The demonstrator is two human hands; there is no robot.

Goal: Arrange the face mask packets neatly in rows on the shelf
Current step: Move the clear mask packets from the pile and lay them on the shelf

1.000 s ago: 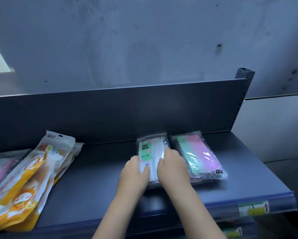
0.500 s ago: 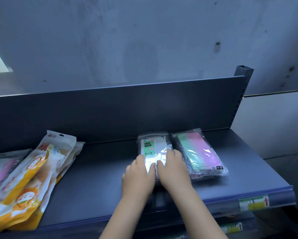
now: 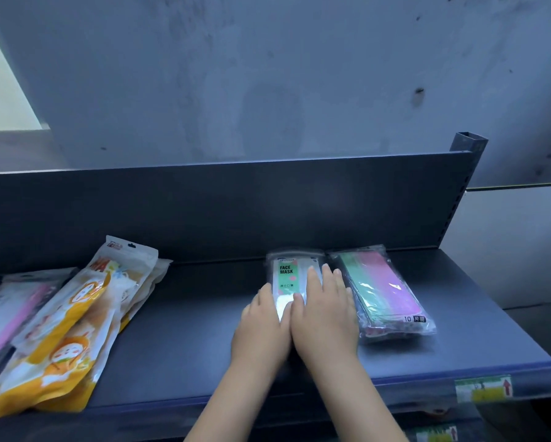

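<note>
Nearest to me I saw the front lip of the shelf [image 3: 459, 370], with a green and yellow price tag [image 3: 483, 389] stuck on it at the right. My two forearms came up from the bottom edge, side by side. The left hand [image 3: 261, 327] lay flat, fingers together, on the near left part of the white packet [image 3: 291, 279] marked FACE MASK; the right hand [image 3: 326, 314] lay flat on its right half, fingers loosely spread, reaching further up it. Thumbs touched in the middle. Neither hand gripped anything, both just pressed palm-down. The white packet sat flat on the shelf, long side running away from me, its far end close to the back panel [image 3: 236, 212]. Just beside it on the right, edges touching or nearly so, lay the green and pink packet [image 3: 382, 288], angled a little to the right. Well apart on the left was a loose pile of orange packets [image 3: 76, 320], overlapping, and at the far left edge some pink packets [image 3: 9, 314], partly cut off. Beyond the back panel rose a grey wall [image 3: 268, 74].
</note>
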